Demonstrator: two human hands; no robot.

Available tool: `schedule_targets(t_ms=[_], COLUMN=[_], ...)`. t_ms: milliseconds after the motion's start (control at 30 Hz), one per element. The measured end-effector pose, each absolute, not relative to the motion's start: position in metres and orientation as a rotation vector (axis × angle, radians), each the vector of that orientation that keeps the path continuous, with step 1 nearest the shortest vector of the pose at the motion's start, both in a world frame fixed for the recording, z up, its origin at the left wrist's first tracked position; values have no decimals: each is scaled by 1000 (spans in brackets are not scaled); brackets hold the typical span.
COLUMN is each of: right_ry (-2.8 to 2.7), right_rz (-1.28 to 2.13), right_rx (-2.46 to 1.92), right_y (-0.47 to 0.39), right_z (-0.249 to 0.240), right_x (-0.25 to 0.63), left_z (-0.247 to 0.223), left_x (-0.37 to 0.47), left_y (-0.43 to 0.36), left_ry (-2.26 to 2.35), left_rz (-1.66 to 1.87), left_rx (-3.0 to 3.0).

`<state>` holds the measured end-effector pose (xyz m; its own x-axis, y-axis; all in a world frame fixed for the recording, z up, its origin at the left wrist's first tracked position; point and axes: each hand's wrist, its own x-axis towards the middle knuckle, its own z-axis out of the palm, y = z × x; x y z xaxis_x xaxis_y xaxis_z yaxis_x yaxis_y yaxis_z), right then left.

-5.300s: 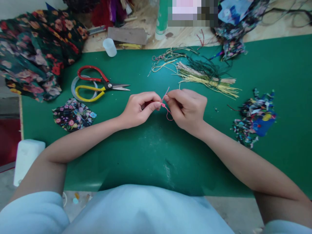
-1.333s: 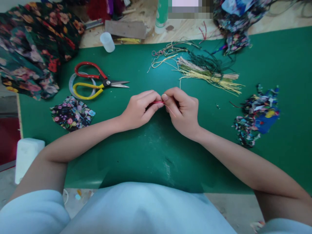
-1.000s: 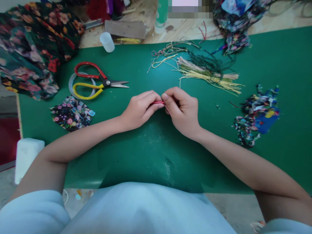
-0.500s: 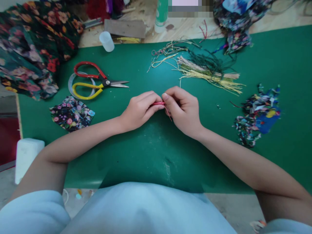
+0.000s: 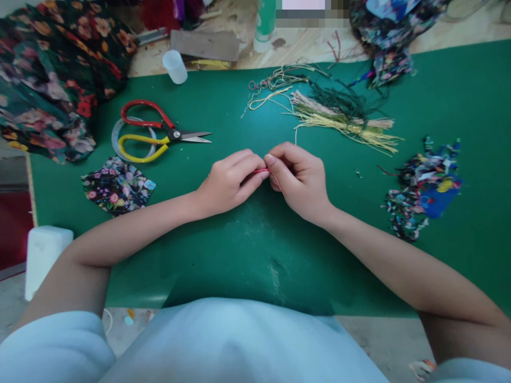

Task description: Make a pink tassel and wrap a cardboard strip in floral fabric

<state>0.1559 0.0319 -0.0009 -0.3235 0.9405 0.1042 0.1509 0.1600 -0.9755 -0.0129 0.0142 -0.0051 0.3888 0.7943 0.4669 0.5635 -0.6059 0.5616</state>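
A thin red cord [image 5: 261, 171] runs between my two hands over the green mat [image 5: 239, 255]. My left hand [image 5: 231, 181] is closed round it, thumb against the fingers. My right hand [image 5: 301, 183] pinches it with thumb and forefinger just to the right, the two hands' fingertips nearly touching. A short end of the cord hangs along the right fingers. To the left lie scissors [image 5: 175, 135] with one red and one yellow handle, blades apart, over a clear ring [image 5: 115, 139]. The part of the cord inside my fingers is hidden.
Bundles of yellow and green cords [image 5: 347, 125] lie beyond my right hand. Fabric scraps [image 5: 427, 186] are at the right, a floral piece [image 5: 120, 186] at the left. At the back stand a translucent cup [image 5: 174, 67] and a green-and-white bottle [image 5: 264, 26]. Floral cloth [image 5: 59, 80] fills the left corner.
The hanging end of the red cord now lies closer against my right fingers and shows less. Both hands have stayed almost in place.
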Motion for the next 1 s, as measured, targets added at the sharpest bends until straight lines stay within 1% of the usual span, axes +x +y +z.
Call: schedule_targets(t_ms=[267, 400, 500, 767, 900, 1000], right_ry=[-1566, -1579, -1649, -1894, -1981, -2027], right_rz=[1343, 1328, 1238, 833, 740, 747], right_rx=[-1019, -987, -1011, -975, -967, -951], right_y=[32, 32, 31, 42, 50, 56], right_z=[-2, -3, -1, 1, -1, -1], right_x=[156, 156, 157, 165, 171, 175], left_z=[-1, 0, 0, 2, 2, 2], left_x=[-14, -16, -17, -20, -21, -21], left_y=[16, 19, 21, 22, 22, 23], left_ry=[1192, 1151, 1103, 1111, 1108, 1087], left_rz=[1017, 1036, 1059, 1020, 984, 968], left_rx=[2233, 2127, 2070, 1992, 1982, 1991])
